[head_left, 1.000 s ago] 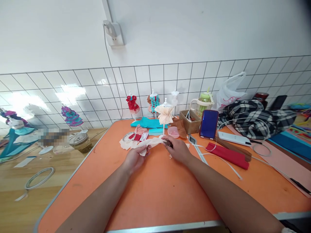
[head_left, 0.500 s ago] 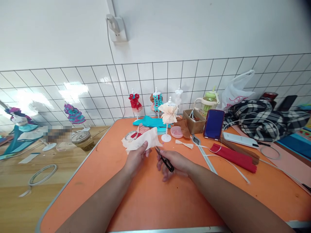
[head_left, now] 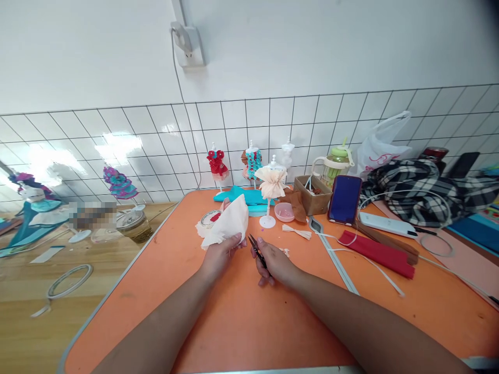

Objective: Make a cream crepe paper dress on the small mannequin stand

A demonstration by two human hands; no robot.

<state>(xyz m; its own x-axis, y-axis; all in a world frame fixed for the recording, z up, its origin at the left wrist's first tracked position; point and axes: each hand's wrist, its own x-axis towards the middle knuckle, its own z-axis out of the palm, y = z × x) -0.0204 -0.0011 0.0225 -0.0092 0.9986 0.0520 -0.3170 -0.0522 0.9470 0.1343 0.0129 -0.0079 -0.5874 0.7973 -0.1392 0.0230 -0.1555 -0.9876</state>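
My left hand (head_left: 226,251) pinches the lower right edge of a thin cream sheet (head_left: 230,221) that looks like crepe paper. Most of the sheet rises above the fingers, tilted to the left. In my right hand (head_left: 275,262) is a pair of small black thread snips (head_left: 259,251). Their tips point up and left, close to the left fingertips and apart from the sheet. Behind the hands, a mini dress form (head_left: 266,221) on a white stand wears a cream gathered dress (head_left: 272,182). A tape roll (head_left: 210,217) lies behind the sheet, partly covered.
Small cream scraps (head_left: 286,252) lie beyond my right hand. Around the back stand a pink dish (head_left: 284,212), a cardboard box (head_left: 312,200), a phone (head_left: 345,200) and a green-lidded bottle (head_left: 337,161). Red folded material (head_left: 376,253) and a zipper (head_left: 338,265) lie to the right.
The cream sheet has swung from lying nearly flat to standing up from my left hand. My right hand has turned, so the snips point more steeply upward. Small scraps now show beyond it.
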